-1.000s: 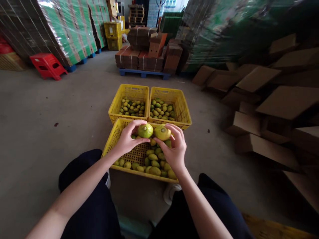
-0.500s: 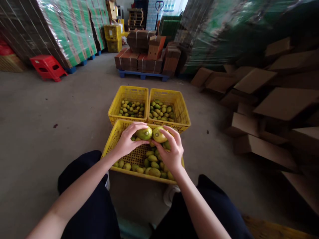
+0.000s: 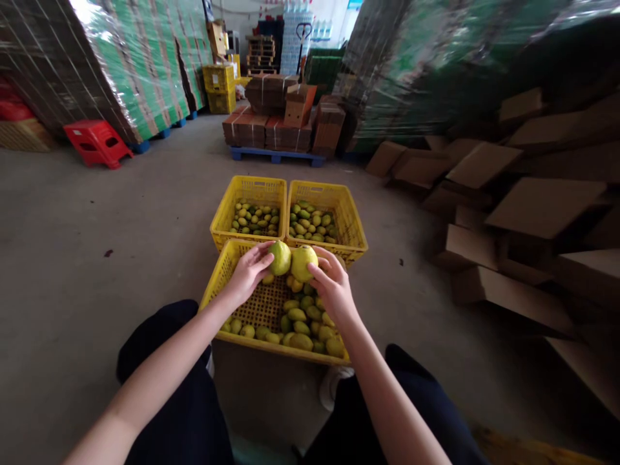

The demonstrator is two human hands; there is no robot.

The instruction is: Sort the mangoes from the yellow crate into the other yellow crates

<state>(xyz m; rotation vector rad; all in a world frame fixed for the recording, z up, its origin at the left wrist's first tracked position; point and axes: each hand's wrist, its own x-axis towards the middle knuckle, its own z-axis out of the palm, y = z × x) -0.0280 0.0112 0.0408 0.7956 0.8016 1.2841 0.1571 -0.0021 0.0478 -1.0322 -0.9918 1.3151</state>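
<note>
My left hand (image 3: 250, 272) is closed on a greenish lemon (image 3: 279, 258), thumb on the near side. A yellower lemon (image 3: 303, 263) is in my right hand (image 3: 333, 282), gripped between thumb and fingers. The two fruits are side by side, almost touching, above the near yellow crate (image 3: 211, 288). Inside that crate, loose lemons (image 3: 301, 327) are heaped at the right and along the front wall, and the perforated floor shows at the left.
Behind stand two more yellow crates, a left one (image 3: 220, 213) and a right one (image 3: 356, 223), both with smaller-looking lemons. Open cardboard boxes (image 3: 513, 290) crowd the right. A red stool (image 3: 98, 143) is at the left; flattened cartons sit on a blue pallet (image 3: 277, 155) farther back.
Both lemons have been turned in my fingers, so their stem ends no longer face me. The view has tipped slightly upward. Each hand keeps its lemon.
</note>
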